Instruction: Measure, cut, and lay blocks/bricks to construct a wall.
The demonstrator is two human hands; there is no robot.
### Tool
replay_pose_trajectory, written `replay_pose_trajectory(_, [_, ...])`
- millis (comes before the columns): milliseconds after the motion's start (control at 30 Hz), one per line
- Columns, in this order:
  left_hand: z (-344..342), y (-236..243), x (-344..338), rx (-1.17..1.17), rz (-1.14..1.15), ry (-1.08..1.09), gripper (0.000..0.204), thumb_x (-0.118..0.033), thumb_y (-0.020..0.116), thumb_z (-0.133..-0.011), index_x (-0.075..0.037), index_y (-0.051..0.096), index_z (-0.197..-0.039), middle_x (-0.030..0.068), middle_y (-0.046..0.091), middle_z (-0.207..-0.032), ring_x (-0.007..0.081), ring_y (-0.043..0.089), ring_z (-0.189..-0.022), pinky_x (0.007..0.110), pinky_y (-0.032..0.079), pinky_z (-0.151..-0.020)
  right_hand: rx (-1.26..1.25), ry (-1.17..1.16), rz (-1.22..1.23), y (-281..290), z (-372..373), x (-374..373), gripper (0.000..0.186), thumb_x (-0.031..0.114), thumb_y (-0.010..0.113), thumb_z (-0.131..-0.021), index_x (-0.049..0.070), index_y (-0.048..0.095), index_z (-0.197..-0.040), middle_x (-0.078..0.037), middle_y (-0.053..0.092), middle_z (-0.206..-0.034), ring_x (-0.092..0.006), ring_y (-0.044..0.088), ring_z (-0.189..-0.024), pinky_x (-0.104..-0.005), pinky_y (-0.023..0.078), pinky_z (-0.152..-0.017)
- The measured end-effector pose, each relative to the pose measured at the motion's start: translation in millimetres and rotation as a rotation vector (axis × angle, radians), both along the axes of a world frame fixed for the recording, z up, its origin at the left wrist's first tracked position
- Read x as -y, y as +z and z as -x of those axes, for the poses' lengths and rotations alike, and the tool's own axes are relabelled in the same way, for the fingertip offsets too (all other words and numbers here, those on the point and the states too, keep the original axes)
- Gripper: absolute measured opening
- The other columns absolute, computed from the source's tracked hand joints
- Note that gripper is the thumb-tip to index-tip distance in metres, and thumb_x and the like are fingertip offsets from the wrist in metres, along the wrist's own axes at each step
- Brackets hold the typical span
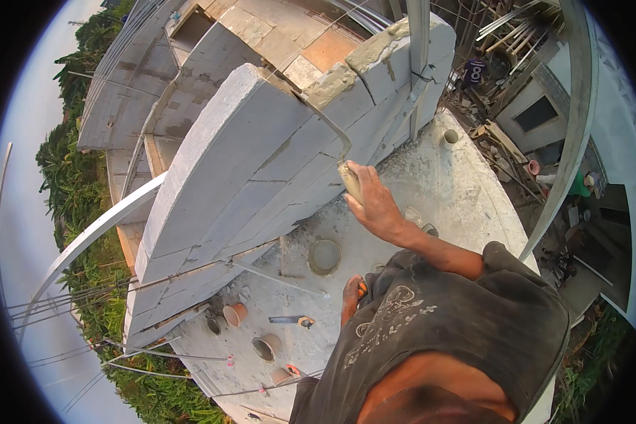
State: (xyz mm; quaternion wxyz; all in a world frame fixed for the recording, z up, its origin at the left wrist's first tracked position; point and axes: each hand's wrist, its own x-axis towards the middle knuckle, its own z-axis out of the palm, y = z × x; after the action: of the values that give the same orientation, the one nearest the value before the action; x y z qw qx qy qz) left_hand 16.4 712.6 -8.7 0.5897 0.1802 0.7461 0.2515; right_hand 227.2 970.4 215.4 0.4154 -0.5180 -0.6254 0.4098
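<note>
Gripping the handle of a trowel (350, 182), the right hand (379, 206) has its fingers wrapped closed around the grip. The trowel stands beside the near face of a lightweight-block wall (258, 194), with its bent metal neck and thin blade directed at the top edge, just beside the grey-beige mortar (332, 85). Contact between blade and mortar cannot be confirmed. The left hand cannot be identified with certainty, so its state cannot be told.

Hazards, as judged:
- Loose mortar: the ragged bed may shed lumps if the blade is pulled across its edge too hard.
- Dropped tool: a loosened or mortar-slick grip may let the trowel fall over the wall.
- Trip: a step taken while looking upward may meet the handsaw (290, 320) or the terracotta-coloured pot (235, 314) on the concrete slab (396, 185).
- Fall: backing toward the slab's outer edge, beyond which a lower level shows, may cost footing.

Markings: the wearer's dark shirt (466, 321) carries a pale graphic, not legible as text. A person (475, 73) below wears a dark top with a pale numeral. No label is readable on the trowel.
</note>
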Motion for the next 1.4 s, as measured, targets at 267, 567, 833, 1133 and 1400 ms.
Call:
replay_pose_trajectory(267, [20.7,27.6,52.8,0.108,0.15,0.325,0.047,-0.044,0.056,-0.091,-0.018,0.053,-0.129,0.0018,0.058,-0.108,0.0186,0.059,-0.087,0.039,0.054,-0.069,0.23,0.428,0.215,-71.8,-17.2,92.3,0.057,0.012,0.066,-0.084,0.002,0.039,-0.134,-0.026,0.057,-0.119,-0.0396,0.058,-0.111,-0.042,0.046,-0.095])
replay_pose_trajectory(567, [-15.8,4.6,244.5,0.151,0.101,1.01,0.058,-0.048,0.056,-0.09,-0.019,0.044,-0.139,0.0043,0.055,-0.121,0.0192,0.057,-0.097,0.037,0.047,-0.069,0.758,0.995,0.474,-219.4,179.8,141.1,0.064,0.022,0.062,-0.077,-0.006,0.04,-0.129,-0.033,0.061,-0.112,-0.0438,0.061,-0.107,-0.0459,0.048,-0.093])
replay_pose_trajectory(833, [-16.2,40.3,356.0,0.404,0.017,1.647,0.04,-0.048,0.054,-0.091,-0.019,0.055,-0.118,0.0065,0.059,-0.092,0.0251,0.06,-0.08,0.043,0.048,-0.069,0.89,1.109,0.239,-238.5,271.0,226.6,0.063,0.017,0.06,-0.079,0.002,0.039,-0.137,-0.026,0.061,-0.115,-0.0406,0.059,-0.11,-0.0482,0.047,-0.095])
replay_pose_trajectory(1133, [118.9,89.6,202.0,0.12,-0.356,0.221,0.086,-0.045,0.065,-0.088,-0.007,0.019,-0.151,0.0075,0.056,-0.097,0.0197,0.059,-0.084,0.033,0.048,-0.072,0.254,1.283,0.854,-155.2,185.7,265.5,0.057,0.032,0.066,-0.09,0.011,0.047,-0.14,-0.012,0.064,-0.106,-0.0189,0.064,-0.086,-0.0332,0.054,-0.067])
replay_pose_trajectory(1400, [110.2,218.9,38.7,-0.339,-0.572,-0.553,0.101,-0.047,0.076,-0.076,-0.014,0.019,-0.153,0.0179,0.059,-0.111,0.0293,0.063,-0.097,0.042,0.05,-0.083,-0.279,0.764,0.642,-70.7,136.4,221.2,0.052,0.04,0.067,-0.089,0.003,0.06,-0.126,-0.01,0.066,-0.106,-0.0179,0.063,-0.086,-0.0306,0.052,-0.066])
